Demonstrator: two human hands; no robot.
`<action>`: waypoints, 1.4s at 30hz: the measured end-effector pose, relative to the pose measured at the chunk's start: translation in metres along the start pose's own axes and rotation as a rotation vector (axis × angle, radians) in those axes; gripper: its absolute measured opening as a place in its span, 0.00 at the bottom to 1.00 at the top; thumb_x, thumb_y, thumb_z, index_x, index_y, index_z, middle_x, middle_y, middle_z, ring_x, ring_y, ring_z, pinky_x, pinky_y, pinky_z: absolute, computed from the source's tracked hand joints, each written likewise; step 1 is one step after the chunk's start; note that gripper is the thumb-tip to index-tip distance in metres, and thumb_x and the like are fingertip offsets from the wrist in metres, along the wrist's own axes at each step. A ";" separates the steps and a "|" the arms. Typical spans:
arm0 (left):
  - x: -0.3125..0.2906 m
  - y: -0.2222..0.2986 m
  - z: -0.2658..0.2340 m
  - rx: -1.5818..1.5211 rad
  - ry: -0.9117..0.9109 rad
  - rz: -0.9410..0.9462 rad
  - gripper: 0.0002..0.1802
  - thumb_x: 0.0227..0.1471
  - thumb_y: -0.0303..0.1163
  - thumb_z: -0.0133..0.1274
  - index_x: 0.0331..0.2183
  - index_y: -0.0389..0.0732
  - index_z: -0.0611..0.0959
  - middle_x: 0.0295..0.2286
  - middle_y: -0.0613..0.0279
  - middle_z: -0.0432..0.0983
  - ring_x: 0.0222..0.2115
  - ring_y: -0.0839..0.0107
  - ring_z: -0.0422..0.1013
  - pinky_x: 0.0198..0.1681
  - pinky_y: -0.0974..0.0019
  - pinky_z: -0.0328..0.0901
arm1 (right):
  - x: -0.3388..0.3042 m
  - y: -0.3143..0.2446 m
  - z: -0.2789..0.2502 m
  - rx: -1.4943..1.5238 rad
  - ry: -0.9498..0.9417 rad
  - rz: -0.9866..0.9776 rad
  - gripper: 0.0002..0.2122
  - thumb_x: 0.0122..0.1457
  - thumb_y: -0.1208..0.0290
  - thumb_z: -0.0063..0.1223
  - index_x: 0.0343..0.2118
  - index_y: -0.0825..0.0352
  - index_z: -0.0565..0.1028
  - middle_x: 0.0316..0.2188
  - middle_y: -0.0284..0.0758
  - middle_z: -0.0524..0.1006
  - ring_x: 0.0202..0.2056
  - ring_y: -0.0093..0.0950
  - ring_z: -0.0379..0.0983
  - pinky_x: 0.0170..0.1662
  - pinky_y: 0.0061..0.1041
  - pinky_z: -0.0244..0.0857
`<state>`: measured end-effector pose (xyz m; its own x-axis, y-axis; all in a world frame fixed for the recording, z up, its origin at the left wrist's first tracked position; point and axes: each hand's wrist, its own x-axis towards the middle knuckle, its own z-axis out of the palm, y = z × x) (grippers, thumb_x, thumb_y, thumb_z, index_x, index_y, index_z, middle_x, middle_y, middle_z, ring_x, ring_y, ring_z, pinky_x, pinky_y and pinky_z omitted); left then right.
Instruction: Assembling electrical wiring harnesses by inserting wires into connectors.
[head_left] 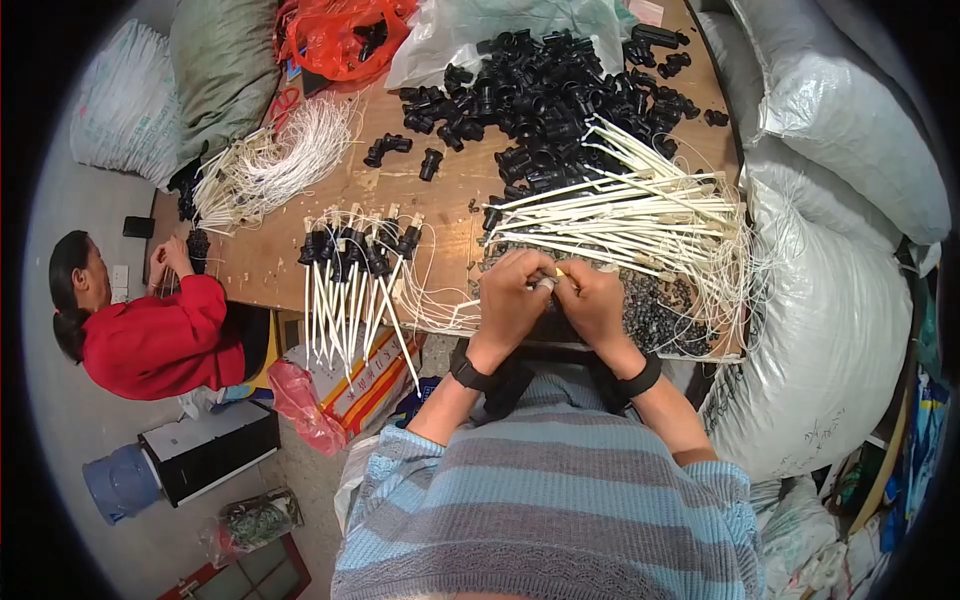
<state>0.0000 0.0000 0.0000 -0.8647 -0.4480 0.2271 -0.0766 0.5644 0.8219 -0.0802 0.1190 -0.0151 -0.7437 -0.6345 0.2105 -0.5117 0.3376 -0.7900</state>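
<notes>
My left hand (512, 297) and my right hand (595, 302) are close together over the near edge of the table, fingers pinched. A small pale piece shows between the fingertips, too covered to make out. Just beyond them lies a bundle of long white sleeved wires (625, 215) with loose thin ends at the right. Small dark pieces (665, 310) are scattered under and beside my right hand. Left of my left hand, black fittings (345, 248) with white wires attached lie in a row, the wires hanging over the table edge.
Black plastic fittings (540, 95) are heaped at the back of the table (270, 265). Thin white wires (300, 150) lie at the far left, near a red bag (345, 45). Large white sacks (820, 330) crowd the right side. A person in red (160, 335) works at the left.
</notes>
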 end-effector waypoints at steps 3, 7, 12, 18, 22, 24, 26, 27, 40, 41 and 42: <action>0.000 -0.003 0.001 -0.240 0.153 -0.147 0.17 0.41 0.15 0.52 0.36 0.39 0.82 0.25 0.66 0.79 0.22 0.76 0.73 0.27 0.75 0.68 | -0.001 -0.005 0.004 -0.112 0.134 -0.129 0.04 0.54 0.70 0.53 0.25 0.62 0.74 0.18 0.36 0.74 0.18 0.36 0.72 0.19 0.32 0.61; 0.000 -0.015 -0.005 -0.433 0.047 -0.383 0.15 0.40 0.14 0.52 0.32 0.38 0.84 0.25 0.67 0.78 0.23 0.82 0.71 0.27 0.78 0.65 | -0.001 -0.012 0.006 -0.255 0.164 -0.304 0.06 0.53 0.72 0.51 0.21 0.62 0.70 0.15 0.35 0.70 0.16 0.35 0.70 0.18 0.32 0.59; 0.002 -0.013 -0.008 -0.162 0.096 -0.246 0.10 0.38 0.16 0.54 0.26 0.39 0.84 0.24 0.65 0.76 0.25 0.79 0.71 0.27 0.76 0.65 | -0.003 -0.012 0.003 -0.203 0.143 -0.322 0.03 0.52 0.73 0.53 0.23 0.62 0.73 0.16 0.36 0.70 0.16 0.36 0.69 0.18 0.31 0.59; 0.006 -0.010 -0.016 0.088 0.100 0.260 0.16 0.36 0.16 0.57 0.33 0.39 0.82 0.33 0.59 0.78 0.31 0.63 0.74 0.35 0.67 0.68 | 0.001 -0.003 -0.015 0.756 -0.142 0.268 0.06 0.55 0.77 0.55 0.35 0.67 0.79 0.16 0.17 0.68 0.17 0.08 0.57 0.20 0.13 0.49; -0.003 0.003 -0.016 0.019 -0.252 0.047 0.22 0.38 0.19 0.56 0.41 0.40 0.79 0.37 0.55 0.78 0.40 0.56 0.75 0.41 0.63 0.69 | 0.004 0.002 -0.033 1.178 -0.220 0.579 0.07 0.56 0.79 0.55 0.37 0.69 0.78 0.20 0.23 0.74 0.21 0.11 0.65 0.23 0.12 0.56; -0.001 0.001 -0.016 0.010 -0.268 0.014 0.21 0.39 0.19 0.55 0.41 0.40 0.79 0.36 0.54 0.78 0.38 0.56 0.75 0.40 0.64 0.69 | 0.001 0.005 -0.035 1.008 -0.219 0.499 0.08 0.54 0.78 0.55 0.38 0.68 0.78 0.20 0.25 0.75 0.19 0.14 0.67 0.22 0.14 0.58; 0.002 0.001 -0.018 0.001 -0.280 -0.019 0.20 0.39 0.19 0.54 0.40 0.39 0.79 0.34 0.54 0.78 0.36 0.56 0.75 0.38 0.64 0.69 | -0.001 0.007 -0.039 0.838 -0.220 0.416 0.10 0.53 0.78 0.56 0.39 0.67 0.78 0.20 0.28 0.76 0.18 0.18 0.69 0.22 0.16 0.59; 0.004 0.003 -0.020 0.011 -0.279 -0.049 0.19 0.39 0.20 0.54 0.39 0.39 0.80 0.32 0.54 0.78 0.34 0.56 0.76 0.36 0.64 0.68 | -0.002 0.006 -0.041 0.393 -0.152 -0.017 0.12 0.51 0.78 0.56 0.40 0.65 0.78 0.20 0.31 0.76 0.18 0.23 0.69 0.21 0.18 0.60; 0.004 0.000 -0.021 0.144 -0.169 0.050 0.14 0.37 0.22 0.54 0.33 0.38 0.80 0.27 0.52 0.77 0.28 0.52 0.74 0.30 0.61 0.68 | 0.013 -0.009 -0.050 -0.032 -0.183 -0.314 0.17 0.46 0.73 0.62 0.42 0.59 0.79 0.17 0.38 0.74 0.18 0.35 0.72 0.20 0.29 0.63; 0.002 0.001 -0.021 0.148 -0.167 0.046 0.14 0.37 0.22 0.54 0.33 0.38 0.80 0.27 0.52 0.77 0.28 0.52 0.74 0.30 0.61 0.68 | 0.014 -0.013 -0.050 -0.089 -0.287 -0.210 0.16 0.47 0.70 0.63 0.42 0.59 0.79 0.16 0.39 0.74 0.18 0.36 0.72 0.21 0.30 0.63; 0.003 0.009 -0.021 0.213 -0.162 0.089 0.14 0.36 0.22 0.55 0.33 0.39 0.80 0.27 0.52 0.77 0.28 0.52 0.74 0.29 0.59 0.68 | 0.018 -0.010 -0.042 -0.111 -0.206 -0.180 0.12 0.48 0.65 0.64 0.37 0.60 0.80 0.15 0.40 0.72 0.16 0.36 0.70 0.21 0.30 0.62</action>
<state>0.0078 -0.0108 0.0194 -0.9394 -0.2832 0.1931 -0.0845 0.7373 0.6703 -0.1067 0.1338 0.0209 -0.5395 -0.8149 0.2116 -0.6798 0.2733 -0.6806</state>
